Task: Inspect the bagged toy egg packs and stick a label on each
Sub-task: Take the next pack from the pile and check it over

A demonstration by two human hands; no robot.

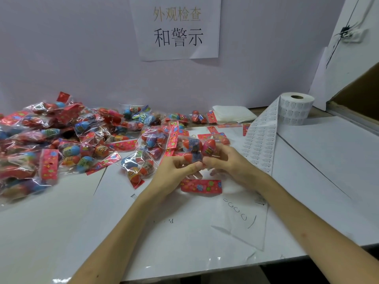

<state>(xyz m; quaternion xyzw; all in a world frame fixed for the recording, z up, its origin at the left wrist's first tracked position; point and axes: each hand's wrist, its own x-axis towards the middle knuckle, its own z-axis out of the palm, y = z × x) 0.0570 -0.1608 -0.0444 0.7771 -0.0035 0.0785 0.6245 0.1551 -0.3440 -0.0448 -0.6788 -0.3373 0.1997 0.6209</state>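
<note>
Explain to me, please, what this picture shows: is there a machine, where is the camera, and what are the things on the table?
There is no machine here. A person works with bare hands, and the one picture comes from a camera worn on the head, looking forward and down. So the two arms that enter from below are the person's own. The left hand and the right hand together hold one clear bag of toy eggs, with the fingers curled around it, above the white table. To the left lies a big pile of similar bagged packs. At the back right stands a roll of labels; its strip runs down toward the hands. A paper sign with Chinese writing hangs on the wall behind.
</note>
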